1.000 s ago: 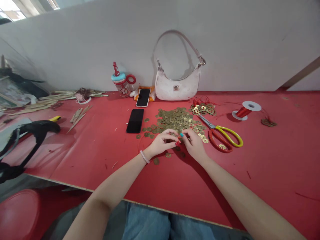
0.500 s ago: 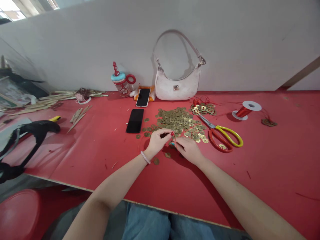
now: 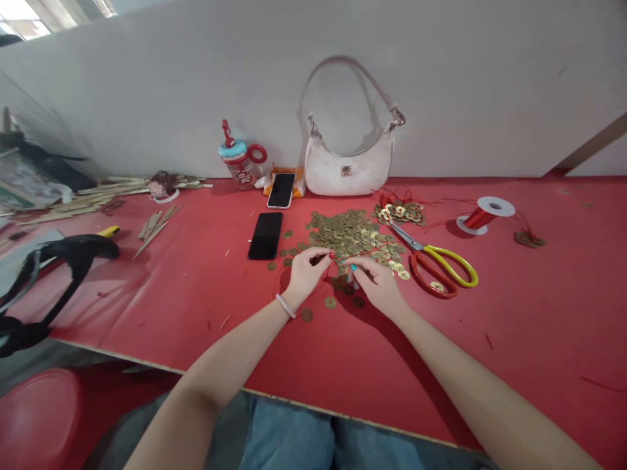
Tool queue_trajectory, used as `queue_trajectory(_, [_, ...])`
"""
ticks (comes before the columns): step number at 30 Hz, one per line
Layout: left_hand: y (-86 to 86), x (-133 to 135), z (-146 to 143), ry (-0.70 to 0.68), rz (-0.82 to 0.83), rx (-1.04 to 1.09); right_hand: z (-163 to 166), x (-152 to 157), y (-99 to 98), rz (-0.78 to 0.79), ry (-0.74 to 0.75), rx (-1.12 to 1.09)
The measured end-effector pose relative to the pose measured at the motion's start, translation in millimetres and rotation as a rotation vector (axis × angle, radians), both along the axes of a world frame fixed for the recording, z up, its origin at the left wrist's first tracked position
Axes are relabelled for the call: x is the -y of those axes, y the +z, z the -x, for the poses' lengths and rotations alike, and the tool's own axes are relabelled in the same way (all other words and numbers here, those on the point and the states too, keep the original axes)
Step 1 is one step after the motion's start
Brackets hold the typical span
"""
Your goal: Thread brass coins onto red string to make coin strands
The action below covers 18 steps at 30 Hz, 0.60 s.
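My left hand (image 3: 307, 274), with a pale bracelet at the wrist, pinches a red string (image 3: 328, 266) between thumb and forefinger. Just to its right, my right hand (image 3: 376, 282) has thumb and forefinger drawn together on the string; its other fingers are partly hidden. Both hands hover over the near edge of a pile of brass coins with holes (image 3: 343, 230). Several loose coins (image 3: 330, 303) lie on the red table under and between the hands.
Right of the pile lie scissors (image 3: 441, 264) with red and yellow handles and a spool of red string (image 3: 482, 215). Strung coins (image 3: 409, 212) sit behind. Further back are a black phone (image 3: 265, 236), another phone (image 3: 281, 190), a cup (image 3: 241, 168) and a white handbag (image 3: 350, 171).
My hands have moved apart: the right went to the right and the left slightly to the left. More coins now show between and below them.
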<state>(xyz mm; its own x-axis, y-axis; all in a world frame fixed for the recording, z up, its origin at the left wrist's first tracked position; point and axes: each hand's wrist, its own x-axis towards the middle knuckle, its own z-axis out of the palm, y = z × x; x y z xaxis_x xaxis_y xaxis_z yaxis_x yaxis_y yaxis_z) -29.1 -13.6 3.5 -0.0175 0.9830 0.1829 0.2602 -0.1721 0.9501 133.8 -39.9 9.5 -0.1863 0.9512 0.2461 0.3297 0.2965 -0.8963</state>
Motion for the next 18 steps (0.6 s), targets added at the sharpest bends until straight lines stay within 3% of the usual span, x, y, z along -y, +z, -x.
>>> queue_trajectory(7, [0.3,-2.5,1.2,0.058,0.043,0.06,-1.4,-4.5,-6.9,0.192,0.106,-0.307])
queue_trajectory(10, [2.4,-2.7,0.8,0.08,0.055,0.082,-5.5,-9.8,-12.9,0.285,0.075,-0.409])
queue_trajectory(13, [4.5,-2.5,0.4,0.085,0.075,0.11,-9.3,-12.4,-14.5,0.323,0.037,-0.5])
queue_trajectory(18, [3.4,-3.1,0.5,0.089,0.074,0.112,-9.5,-9.6,-9.5,0.34,0.117,-0.534])
